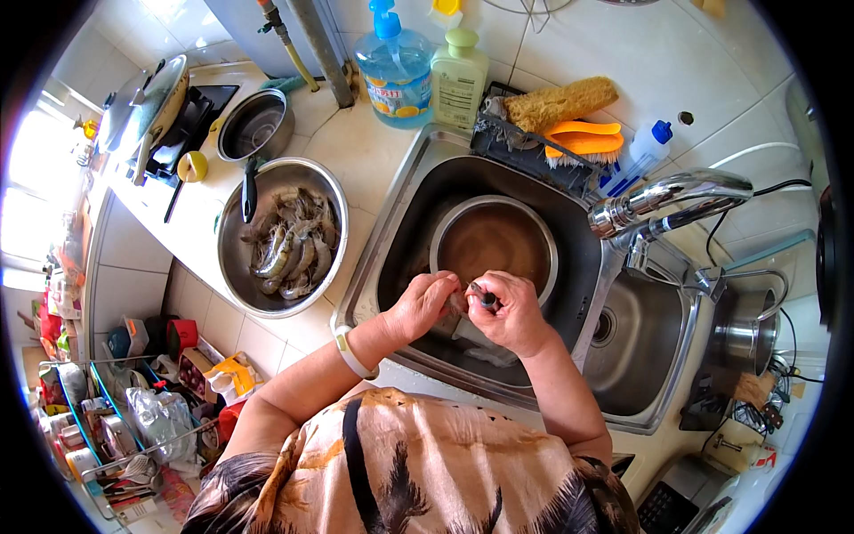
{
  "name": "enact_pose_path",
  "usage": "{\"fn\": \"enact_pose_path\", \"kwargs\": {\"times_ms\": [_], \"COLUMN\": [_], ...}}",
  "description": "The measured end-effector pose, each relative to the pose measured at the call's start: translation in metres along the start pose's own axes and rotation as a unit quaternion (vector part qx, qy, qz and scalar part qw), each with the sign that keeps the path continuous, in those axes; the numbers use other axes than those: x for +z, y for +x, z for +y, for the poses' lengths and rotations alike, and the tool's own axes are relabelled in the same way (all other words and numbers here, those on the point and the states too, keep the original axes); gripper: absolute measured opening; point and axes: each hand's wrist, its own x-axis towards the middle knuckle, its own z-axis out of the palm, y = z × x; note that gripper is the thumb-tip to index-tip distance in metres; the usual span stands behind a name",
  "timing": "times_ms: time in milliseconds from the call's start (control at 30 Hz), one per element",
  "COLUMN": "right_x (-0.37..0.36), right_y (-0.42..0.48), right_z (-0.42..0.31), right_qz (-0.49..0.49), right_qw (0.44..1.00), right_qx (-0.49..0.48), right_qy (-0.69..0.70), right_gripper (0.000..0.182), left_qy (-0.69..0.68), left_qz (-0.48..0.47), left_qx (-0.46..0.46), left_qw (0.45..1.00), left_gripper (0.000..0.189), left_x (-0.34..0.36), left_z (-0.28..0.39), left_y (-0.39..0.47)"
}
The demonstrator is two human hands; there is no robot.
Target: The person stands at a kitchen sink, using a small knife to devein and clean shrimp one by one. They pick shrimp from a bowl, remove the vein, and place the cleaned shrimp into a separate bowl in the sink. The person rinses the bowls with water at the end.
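My left hand (421,304), with a pale band around its wrist, pinches a raw shrimp (458,304), which the fingers largely hide. Close against it, my right hand (510,314) grips a small tool with a dark handle (487,298); its working end cannot be made out. Both hands are above the near part of the steel sink (408,250). Just beyond them, a round metal basin (494,199) of cloudy brown water sits in the sink. On the counter to the left, a stainless steel bowl (230,250) holds a heap of raw shrimp (300,247).
A chrome faucet (687,193) reaches over the sink's right side, beside a smaller sink bowl (640,364). Behind stand a blue pump bottle (393,80), a green bottle (460,77) and a caddy with brushes (534,163). A saucepan (257,123) overhangs the shrimp bowl with its handle.
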Motion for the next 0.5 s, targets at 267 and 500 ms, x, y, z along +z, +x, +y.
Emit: {"fn": "enact_pose_path", "kwargs": {"times_ms": [267,500], "right_x": [-0.004,-0.018], "right_y": [-0.005,-0.013], "right_z": [0.001,0.028], "right_qz": [0.041,0.111], "right_qw": [0.993,0.939], "right_qx": [0.057,0.242], "right_qy": [0.094,0.217], "right_gripper": [0.007,0.003], "left_qy": [0.039,0.103], "left_qz": [-0.001,0.030], "left_qx": [0.041,0.078], "left_qw": [0.998,0.991], "left_gripper": [0.025,0.028], "left_x": [-0.004,-0.013], "left_z": [-0.002,-0.019], "left_y": [0.001,0.011]}}
